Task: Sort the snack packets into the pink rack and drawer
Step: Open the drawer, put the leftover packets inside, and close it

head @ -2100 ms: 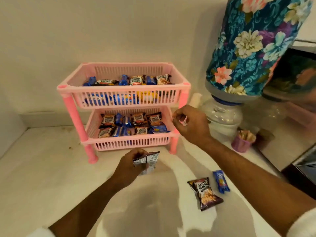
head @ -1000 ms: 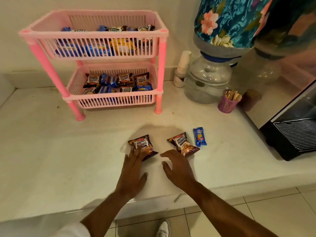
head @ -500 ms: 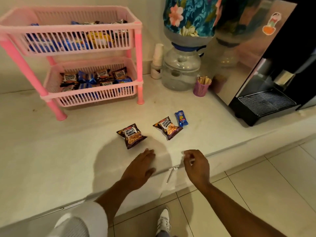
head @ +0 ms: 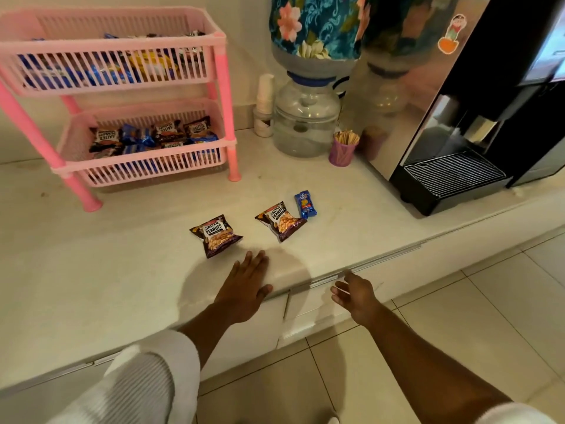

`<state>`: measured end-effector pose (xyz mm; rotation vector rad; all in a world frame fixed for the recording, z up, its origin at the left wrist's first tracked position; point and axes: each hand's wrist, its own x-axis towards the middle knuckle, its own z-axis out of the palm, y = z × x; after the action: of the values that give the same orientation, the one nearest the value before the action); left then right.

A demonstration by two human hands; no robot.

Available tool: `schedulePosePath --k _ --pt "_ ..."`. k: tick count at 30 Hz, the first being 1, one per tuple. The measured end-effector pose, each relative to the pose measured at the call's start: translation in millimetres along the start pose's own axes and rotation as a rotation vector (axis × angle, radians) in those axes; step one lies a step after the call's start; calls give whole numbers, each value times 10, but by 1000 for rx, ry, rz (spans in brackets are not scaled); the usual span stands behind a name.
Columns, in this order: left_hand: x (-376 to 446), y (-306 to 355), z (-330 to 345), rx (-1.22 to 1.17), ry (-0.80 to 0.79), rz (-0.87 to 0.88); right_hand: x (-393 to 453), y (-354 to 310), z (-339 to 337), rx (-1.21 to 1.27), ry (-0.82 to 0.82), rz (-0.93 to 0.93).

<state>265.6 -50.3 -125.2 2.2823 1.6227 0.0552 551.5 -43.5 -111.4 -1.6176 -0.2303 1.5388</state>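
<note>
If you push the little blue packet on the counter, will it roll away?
Probably not. The blue packet lies flat on the counter, so it would likely slide rather than roll. It looks small and thin, so likely light. Its shiny wrapper may feel slippery and crinkle when pinched.

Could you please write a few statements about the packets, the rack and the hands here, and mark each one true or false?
1. Three snack packets lie loose on the counter: two peanut packets and a small blue packet. True.
2. The left hand grips a peanut packet. False: it rests flat on the counter, holding nothing.
3. Both tiers of the pink rack hold packets. True.
4. The right hand is over the rack. False: it is at the counter's front edge, by the drawer front.
5. The blue packet lies left of both peanut packets. False: it lies right of them.
</note>
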Motion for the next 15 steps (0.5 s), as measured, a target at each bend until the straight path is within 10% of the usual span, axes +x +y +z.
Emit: schedulePosePath --k 15 --pt "147 231 27 83 -69 -165 255 -138 -135 141 -122 139"
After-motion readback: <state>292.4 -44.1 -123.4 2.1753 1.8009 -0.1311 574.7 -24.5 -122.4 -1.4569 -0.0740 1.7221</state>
